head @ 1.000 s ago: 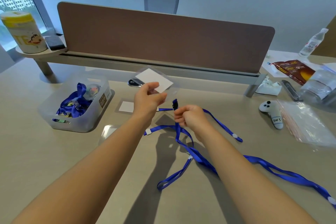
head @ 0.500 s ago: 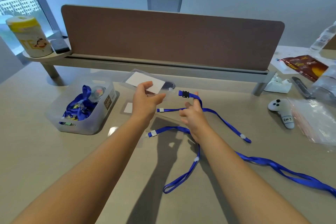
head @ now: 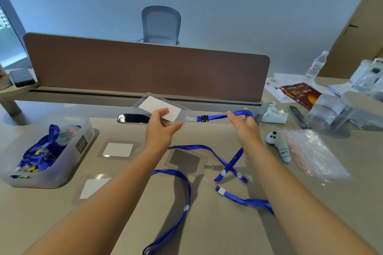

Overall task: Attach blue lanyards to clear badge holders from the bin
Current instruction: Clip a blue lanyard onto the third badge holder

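My left hand (head: 160,130) holds up a clear badge holder (head: 159,107) with a white card inside, above the desk's middle. My right hand (head: 243,125) grips a blue lanyard (head: 219,116) near its end; its black clip (head: 204,118) points at the holder's right edge, at or just short of it. The strap trails down across the desk (head: 178,198). A second blue lanyard (head: 244,200) lies by my right forearm. Two more holders with cards (head: 118,149) (head: 93,187) and an empty one (head: 186,159) lie flat. The clear bin (head: 68,163) at left holds blue lanyards.
A brown divider panel (head: 145,68) closes off the desk's far side, with a grommet (head: 132,118) below it. To the right lie a small white controller (head: 278,145), a clear plastic bag (head: 313,153), a remote, a red packet and a water bottle (head: 316,66).
Both hands have risen and spread apart. My right hand has shifted right, pulling the lanyard's clip end level with the holder. The camera has tilted up.
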Action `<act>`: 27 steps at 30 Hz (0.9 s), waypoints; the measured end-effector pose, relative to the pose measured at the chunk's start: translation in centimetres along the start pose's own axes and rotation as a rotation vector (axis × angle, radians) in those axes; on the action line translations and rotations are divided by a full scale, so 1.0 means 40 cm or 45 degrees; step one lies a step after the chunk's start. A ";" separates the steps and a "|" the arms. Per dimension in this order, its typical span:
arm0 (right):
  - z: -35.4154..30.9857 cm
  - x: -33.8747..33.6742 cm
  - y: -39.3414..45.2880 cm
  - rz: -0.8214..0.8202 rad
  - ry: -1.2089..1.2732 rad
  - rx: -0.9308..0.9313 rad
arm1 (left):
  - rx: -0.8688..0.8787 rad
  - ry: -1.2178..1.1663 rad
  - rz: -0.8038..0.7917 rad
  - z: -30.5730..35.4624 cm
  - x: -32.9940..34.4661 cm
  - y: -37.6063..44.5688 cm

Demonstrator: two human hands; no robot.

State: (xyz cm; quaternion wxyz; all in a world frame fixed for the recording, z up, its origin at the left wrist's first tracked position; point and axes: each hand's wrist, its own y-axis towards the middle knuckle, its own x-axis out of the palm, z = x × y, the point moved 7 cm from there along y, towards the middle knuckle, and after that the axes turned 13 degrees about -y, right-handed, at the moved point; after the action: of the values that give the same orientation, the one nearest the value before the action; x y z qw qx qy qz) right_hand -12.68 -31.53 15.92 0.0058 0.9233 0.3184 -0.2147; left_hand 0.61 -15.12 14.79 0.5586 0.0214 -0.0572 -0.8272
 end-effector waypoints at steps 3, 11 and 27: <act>-0.002 -0.063 0.064 0.136 -0.083 0.011 | 0.017 -0.036 -0.017 -0.001 0.031 0.042; 0.009 0.042 0.207 0.255 -0.267 0.012 | -0.070 -0.039 0.081 -0.105 -0.064 0.166; 0.234 0.476 0.369 0.029 -0.542 0.264 | -0.358 0.384 0.035 -0.486 -0.349 0.331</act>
State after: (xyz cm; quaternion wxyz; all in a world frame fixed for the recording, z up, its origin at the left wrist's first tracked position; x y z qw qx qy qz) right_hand 5.80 -33.54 -2.05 -0.0196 0.8564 0.2760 -0.4360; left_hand 19.96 -8.46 -3.35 0.5695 0.0660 0.1430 -0.8068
